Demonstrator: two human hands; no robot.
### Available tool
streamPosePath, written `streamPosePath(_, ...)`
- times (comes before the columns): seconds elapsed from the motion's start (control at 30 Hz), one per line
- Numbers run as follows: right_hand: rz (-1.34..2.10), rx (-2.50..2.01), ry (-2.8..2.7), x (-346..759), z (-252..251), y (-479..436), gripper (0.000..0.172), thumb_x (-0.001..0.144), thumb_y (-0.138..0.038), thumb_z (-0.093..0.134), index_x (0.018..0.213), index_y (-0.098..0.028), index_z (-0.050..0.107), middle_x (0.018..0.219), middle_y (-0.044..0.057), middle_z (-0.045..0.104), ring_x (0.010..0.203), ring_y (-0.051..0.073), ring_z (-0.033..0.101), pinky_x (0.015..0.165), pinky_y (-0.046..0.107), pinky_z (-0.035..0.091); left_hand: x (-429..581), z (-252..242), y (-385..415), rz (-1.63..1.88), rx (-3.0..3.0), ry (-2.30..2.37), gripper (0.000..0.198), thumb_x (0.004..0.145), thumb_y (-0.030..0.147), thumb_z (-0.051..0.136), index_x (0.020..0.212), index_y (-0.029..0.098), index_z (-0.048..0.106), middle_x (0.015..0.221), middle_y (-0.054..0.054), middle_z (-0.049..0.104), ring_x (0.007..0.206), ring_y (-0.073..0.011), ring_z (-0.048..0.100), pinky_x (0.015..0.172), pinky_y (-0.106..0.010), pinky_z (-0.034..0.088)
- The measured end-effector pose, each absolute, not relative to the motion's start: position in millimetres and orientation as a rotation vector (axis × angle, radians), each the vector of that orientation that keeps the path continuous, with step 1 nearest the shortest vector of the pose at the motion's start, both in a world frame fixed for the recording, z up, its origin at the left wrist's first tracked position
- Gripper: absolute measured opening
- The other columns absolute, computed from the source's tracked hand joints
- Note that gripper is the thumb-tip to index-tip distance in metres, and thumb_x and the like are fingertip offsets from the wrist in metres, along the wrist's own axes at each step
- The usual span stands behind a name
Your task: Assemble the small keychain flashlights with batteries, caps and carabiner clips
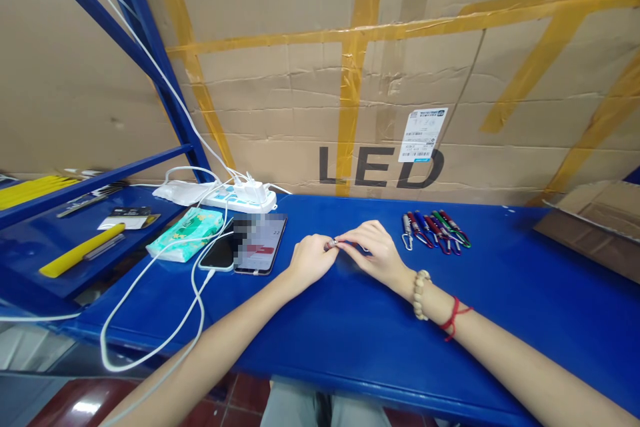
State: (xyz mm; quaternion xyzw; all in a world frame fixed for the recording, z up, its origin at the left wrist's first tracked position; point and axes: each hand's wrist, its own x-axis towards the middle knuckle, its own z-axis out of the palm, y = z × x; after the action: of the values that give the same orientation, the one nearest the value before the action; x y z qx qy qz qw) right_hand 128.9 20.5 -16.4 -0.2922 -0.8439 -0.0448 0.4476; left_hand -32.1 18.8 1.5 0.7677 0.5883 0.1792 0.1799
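One smooth blue tabletop [360, 340]; above its centre, one small reddish shiny cylinder [329, 245], left hand [311, 261] closed around it, right hand [375, 252] pinching its exposed end. Advisable: steady left grip, light right pinch. Far right: coloured metallic tubes with carabiner clips [436, 225], clustered.

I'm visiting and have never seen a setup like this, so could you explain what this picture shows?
There is no machine here: these are a person's bare hands, seen from a camera worn on the head. The left hand and right hand meet over a blue table, holding a small reddish object, too hidden to name. To their right lie colourful tubes with carabiner clips; to their left, two phones, a green-patterned packet and a white power strip.
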Motion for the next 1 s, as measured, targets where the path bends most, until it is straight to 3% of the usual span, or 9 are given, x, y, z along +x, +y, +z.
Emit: streamPosePath(1.0, -0.119, -0.654, -2.116, 126.7, -17.0, 20.0, 0.015, 0.087, -0.022, 0.052, 0.091, -0.024, 0.067, 0.085, 0.002, 0.073, 0.075, 0.014, 0.066, 0.072, 0.031, 0.043, -34.0, -0.4, 21.5, 0.571, 2.095, 1.626, 0.023, 0.075, 0.02, 0.043, 0.057, 0.019, 0.056, 0.067, -0.004, 0.066, 0.068, -0.0198, 0.059, 0.054, -0.024, 0.027)
